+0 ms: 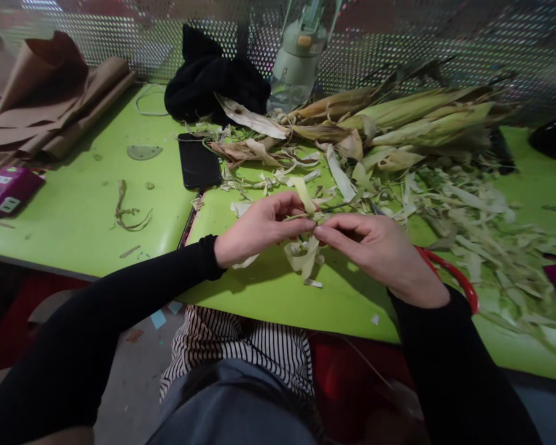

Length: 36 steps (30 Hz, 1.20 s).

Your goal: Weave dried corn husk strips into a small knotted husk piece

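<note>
My left hand and my right hand meet over the green table, fingertips pinched close together. Between them are pale corn husk strips, one curling up above the fingers and others dangling below. Both hands appear closed on this husk; the exact pinch point is partly covered by the fingers. Red-handled scissors lie beside my right wrist, partly hidden under it. Behind the hands, a pile of whole corn husks and loose torn pieces spreads across the table.
A dark phone lies left of the husks. Farther back are black cloth and a pale green bottle. Brown paper, a purple power strip and a protractor lie left. Husk shreds cover the right side.
</note>
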Each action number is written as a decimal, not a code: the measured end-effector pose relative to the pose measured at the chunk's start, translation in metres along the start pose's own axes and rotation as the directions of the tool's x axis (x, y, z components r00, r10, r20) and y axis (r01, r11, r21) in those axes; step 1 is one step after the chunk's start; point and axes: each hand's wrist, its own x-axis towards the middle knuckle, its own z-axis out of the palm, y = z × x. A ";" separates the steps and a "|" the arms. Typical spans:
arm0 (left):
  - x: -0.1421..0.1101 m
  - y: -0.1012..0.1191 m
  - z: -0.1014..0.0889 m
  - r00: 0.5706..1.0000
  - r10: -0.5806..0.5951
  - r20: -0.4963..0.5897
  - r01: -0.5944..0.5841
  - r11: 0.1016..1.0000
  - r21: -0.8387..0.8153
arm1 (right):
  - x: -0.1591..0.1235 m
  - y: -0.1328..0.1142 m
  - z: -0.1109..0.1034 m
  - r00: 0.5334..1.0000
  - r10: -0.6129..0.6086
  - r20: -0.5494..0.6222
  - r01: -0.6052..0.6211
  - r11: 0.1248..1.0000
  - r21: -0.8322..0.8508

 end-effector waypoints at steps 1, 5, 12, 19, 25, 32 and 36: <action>0.000 0.000 0.000 1.000 -0.011 -0.007 0.011 1.000 -0.025 | 0.000 0.000 0.000 1.000 -0.002 -0.008 0.002 1.000 -0.008; 0.001 0.002 0.000 0.995 -0.103 -0.007 0.102 0.994 -0.046 | -0.001 -0.002 -0.001 0.995 0.014 -0.095 -0.010 0.999 0.045; 0.000 0.004 0.000 0.995 -0.095 -0.018 0.093 0.993 -0.075 | 0.000 -0.001 -0.002 0.998 0.050 -0.025 -0.048 0.996 0.072; 0.000 0.004 0.001 0.990 -0.119 -0.070 0.111 0.989 -0.100 | 0.000 0.001 0.001 0.998 -0.047 0.029 0.048 0.998 -0.028; -0.001 0.007 0.001 0.984 -0.159 -0.081 0.150 0.983 -0.102 | 0.000 0.001 0.002 0.970 -0.085 -0.227 0.081 0.996 -0.028; 0.001 0.007 0.001 0.972 -0.195 -0.129 0.175 0.973 -0.148 | -0.001 0.003 0.007 0.888 -0.296 -0.353 0.185 0.930 -0.316; 0.001 0.004 0.001 0.974 -0.173 -0.148 0.145 0.972 -0.185 | 0.000 0.004 0.005 0.933 -0.310 -0.183 0.261 0.933 -0.249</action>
